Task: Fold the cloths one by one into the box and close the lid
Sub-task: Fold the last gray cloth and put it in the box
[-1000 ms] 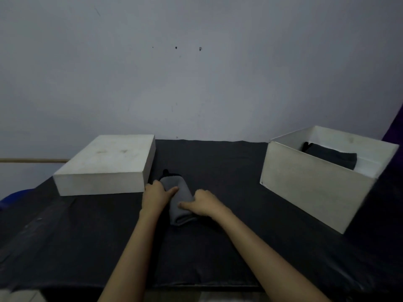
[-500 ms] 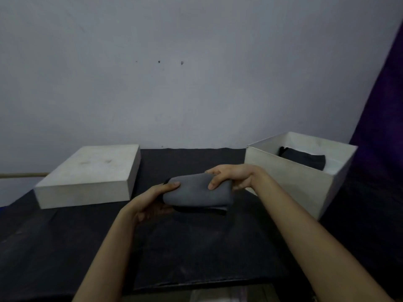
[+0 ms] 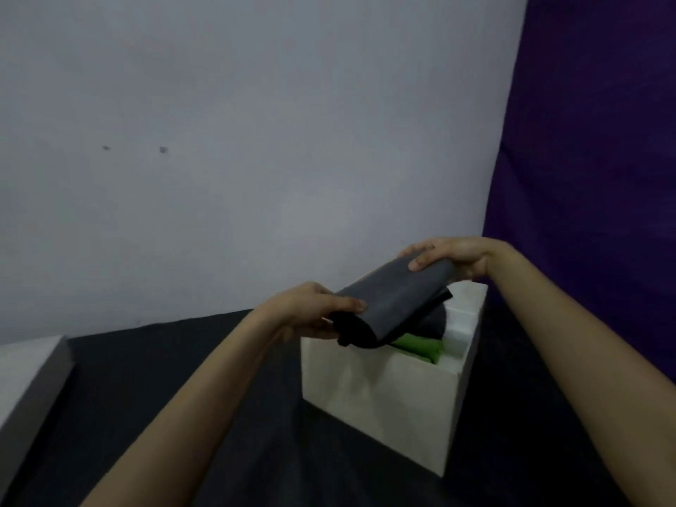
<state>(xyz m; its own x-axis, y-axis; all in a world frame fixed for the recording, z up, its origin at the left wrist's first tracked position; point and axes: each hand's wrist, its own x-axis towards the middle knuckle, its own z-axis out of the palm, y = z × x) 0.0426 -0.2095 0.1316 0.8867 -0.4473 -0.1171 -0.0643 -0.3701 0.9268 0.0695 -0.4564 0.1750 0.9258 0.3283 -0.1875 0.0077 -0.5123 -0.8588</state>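
A folded grey cloth (image 3: 395, 305) hangs tilted in the air above the open white box (image 3: 384, 400). My left hand (image 3: 311, 312) grips its lower near end and my right hand (image 3: 450, 259) grips its upper far end. Inside the box lie a folded green cloth (image 3: 422, 346) and a dark cloth (image 3: 433, 322), both partly hidden by the grey one. The white lid (image 3: 29, 382) rests flat on the table at the far left, cut off by the frame edge.
A black cover (image 3: 205, 397) lies over the table. A pale wall stands close behind it, and a purple curtain (image 3: 592, 159) hangs at the right, just behind the box.
Both hands lifted the grey cloth off the table and carried it to the right, up over the box. The view swung right, so the lid slid to the left edge.
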